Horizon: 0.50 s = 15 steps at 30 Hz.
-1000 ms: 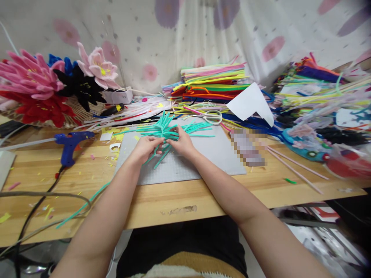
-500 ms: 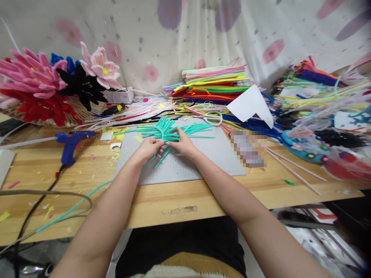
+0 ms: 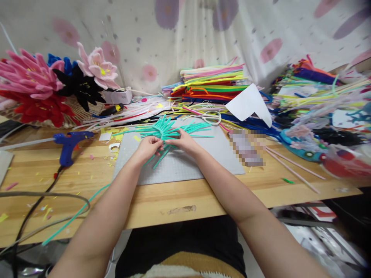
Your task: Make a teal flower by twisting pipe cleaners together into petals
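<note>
A spiky bundle of teal pipe cleaners sits over the grey cutting mat, between my two hands. The fingers of my left hand are pinched on its lower left side. From the right, my right hand grips the bundle, thumb below and fingers above. More teal stems fan out behind and to the right on the mat. One long teal stem runs from beside my left forearm down over the table's front edge.
A blue glue gun with its cable lies at left, among yellow scraps. Fuzzy flowers stand behind it. Scissors, stacked pipe cleaners and white paper are at the back; pink stems lie right.
The long teal stem at the left has slid, and its end now hangs at the table's front edge. Both hands keep nearly the same hold, with my right fingers shifted slightly. The view has moved a little.
</note>
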### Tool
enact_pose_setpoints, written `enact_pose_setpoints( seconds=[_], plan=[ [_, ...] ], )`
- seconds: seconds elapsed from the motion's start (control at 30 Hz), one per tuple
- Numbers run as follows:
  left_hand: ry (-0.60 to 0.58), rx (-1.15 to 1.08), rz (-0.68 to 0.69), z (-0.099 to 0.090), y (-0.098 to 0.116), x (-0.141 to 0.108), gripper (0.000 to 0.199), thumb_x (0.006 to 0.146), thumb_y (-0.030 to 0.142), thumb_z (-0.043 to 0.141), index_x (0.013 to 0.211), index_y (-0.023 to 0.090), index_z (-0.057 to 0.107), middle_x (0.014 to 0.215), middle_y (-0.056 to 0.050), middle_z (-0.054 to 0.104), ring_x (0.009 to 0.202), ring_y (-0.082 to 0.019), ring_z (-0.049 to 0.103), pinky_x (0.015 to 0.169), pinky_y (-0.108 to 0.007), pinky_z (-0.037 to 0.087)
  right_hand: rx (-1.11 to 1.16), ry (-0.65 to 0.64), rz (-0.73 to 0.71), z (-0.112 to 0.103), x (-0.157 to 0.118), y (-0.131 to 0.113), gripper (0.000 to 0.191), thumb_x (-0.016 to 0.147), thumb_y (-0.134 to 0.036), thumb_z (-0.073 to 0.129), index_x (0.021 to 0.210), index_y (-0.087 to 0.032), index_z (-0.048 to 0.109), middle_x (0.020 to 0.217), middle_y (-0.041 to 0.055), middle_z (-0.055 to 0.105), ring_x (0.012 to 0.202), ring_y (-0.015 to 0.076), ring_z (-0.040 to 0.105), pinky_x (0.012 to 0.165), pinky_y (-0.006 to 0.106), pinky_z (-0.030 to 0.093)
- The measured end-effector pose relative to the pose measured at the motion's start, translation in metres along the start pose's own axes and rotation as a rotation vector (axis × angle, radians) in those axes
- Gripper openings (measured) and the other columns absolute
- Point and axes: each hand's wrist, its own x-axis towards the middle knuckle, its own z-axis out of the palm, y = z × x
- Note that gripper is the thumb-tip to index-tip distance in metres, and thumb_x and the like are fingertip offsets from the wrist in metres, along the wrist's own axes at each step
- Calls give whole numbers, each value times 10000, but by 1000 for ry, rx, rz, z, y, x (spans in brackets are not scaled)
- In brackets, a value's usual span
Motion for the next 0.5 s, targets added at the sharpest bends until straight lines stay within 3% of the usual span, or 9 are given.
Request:
enact_pose_setpoints(
  seconds=[0.1,0.2,0.37,0.5],
  plan=[
    [1,75,62,2,-5,4,211,683,224,659,545,153,517,482,12,544,417,-88,488,410,-204,391,143,-50,58,-2,0,-4,417,549,-321,748,861,-196,502,740,-25,650,684,128,612,686,284,494],
    [-74,130,97,2,-9,5,176,678,208,649,569,160,519,486,12,557,429,-94,510,409,-191,389,140,-49,45,-3,1,-5,391,486,-273,770,760,-176,510,630,-54,604,593,98,567,622,241,462],
    [-198,97,38,2,-8,1,180,680,231,650,577,159,520,491,4,568,437,-96,521,423,-194,399,98,-154,43,-4,2,-2,318,462,-272,767,642,-153,534,596,-41,593,572,99,547,597,241,447],
    [-232,6,-20,1,-6,0,172,701,258,637,609,151,539,527,-7,571,495,-114,565,434,-200,420,125,-118,-1,-2,4,3,313,471,-246,756,689,-158,550,627,-47,602,595,101,554,611,239,449]
  ],
)
